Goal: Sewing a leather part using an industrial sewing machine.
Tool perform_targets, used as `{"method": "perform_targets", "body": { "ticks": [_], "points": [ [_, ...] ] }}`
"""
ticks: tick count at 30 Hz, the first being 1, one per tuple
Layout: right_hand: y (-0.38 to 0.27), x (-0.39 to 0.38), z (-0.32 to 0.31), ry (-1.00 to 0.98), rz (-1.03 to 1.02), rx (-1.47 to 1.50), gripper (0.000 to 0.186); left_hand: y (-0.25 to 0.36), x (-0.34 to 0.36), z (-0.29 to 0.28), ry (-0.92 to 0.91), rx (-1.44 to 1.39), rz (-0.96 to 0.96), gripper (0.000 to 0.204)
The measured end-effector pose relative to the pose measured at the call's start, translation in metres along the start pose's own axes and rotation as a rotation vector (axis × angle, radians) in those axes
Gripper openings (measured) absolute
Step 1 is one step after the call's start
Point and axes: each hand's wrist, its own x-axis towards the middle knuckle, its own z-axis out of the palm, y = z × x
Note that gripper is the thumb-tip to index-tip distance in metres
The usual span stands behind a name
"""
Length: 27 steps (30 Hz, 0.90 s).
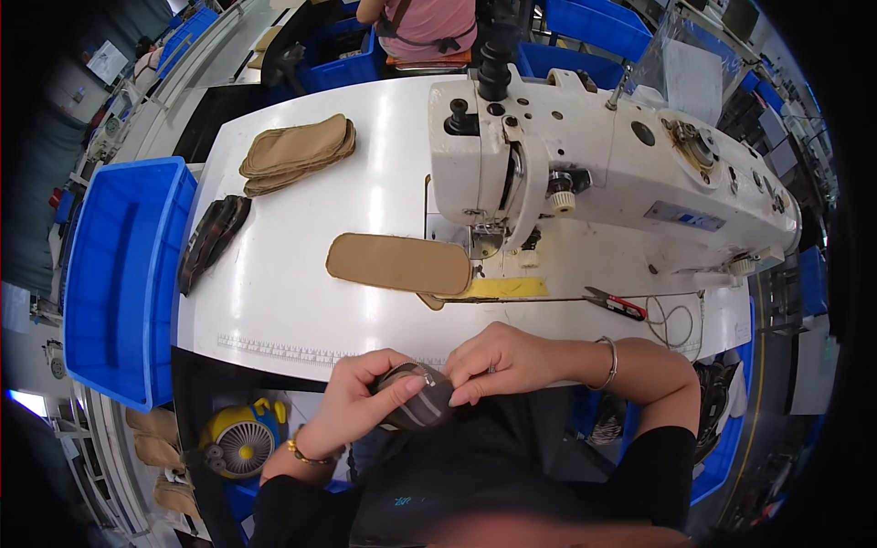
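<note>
Just in front of the table's near edge, my left hand (pixel 364 395) grips a small dark grey-brown pouch-like piece (pixel 427 410) with a zip and a paler strip across it. My left thumb lies over its face. The fingers of my right hand (pixel 502 359) are pinched together at the piece's right edge; the exact part between them is hidden. Beyond my hands, a tan oblong fabric piece (pixel 399 262) lies by the needle area of the white sewing machine (pixel 585 137), partly covering another tan piece. Red-handled thread snips (pixel 618 304) rest right of a yellow strip (pixel 505 289).
A stack of tan pieces (pixel 297 153) and dark folded pieces (pixel 214 239) lie on the table's left. Beside it stands a blue bin (pixel 128 274). A yellow fan (pixel 245 440) sits below the near edge. A person in pink (pixel 429 27) is beyond the table.
</note>
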Motion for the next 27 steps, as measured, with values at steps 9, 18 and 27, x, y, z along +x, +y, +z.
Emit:
{"method": "perform_targets", "body": {
  "ticks": [9,18,27],
  "points": [
    [0.021,0.005,-0.018,0.473,-0.002,-1.48,0.034,0.064,0.126,-0.023,-0.319,0.555,0.203,0.034],
    [0.017,-0.004,-0.026,0.33,0.055,-1.402,0.029,0.047,0.177,-0.021,-0.397,0.618,-0.055,0.019],
    [0.014,-0.006,-0.019,0.37,0.073,-1.437,0.026,0.038,0.179,-0.034,-0.412,0.795,0.265,0.015]
  ]
}}
